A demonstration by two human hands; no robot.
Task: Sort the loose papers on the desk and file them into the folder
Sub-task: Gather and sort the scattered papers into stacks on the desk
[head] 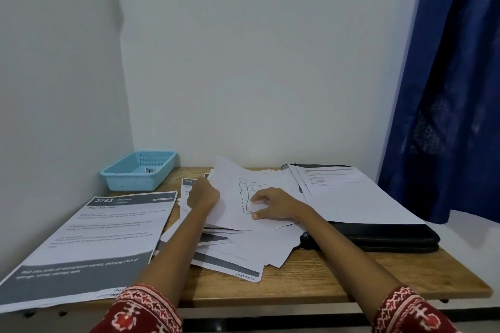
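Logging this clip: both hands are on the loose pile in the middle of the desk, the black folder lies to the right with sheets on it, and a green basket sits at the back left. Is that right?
One detail is off: the basket is light blue, not green, as the head view shows. The rest stands: left hand and right hand are on the loose pile, and the black folder lies right with sheets on it.

Bare desk strip (378, 273) front right passable; folder (378, 238), paper pile (243, 246), basket (138, 170) block rest, seemingly.
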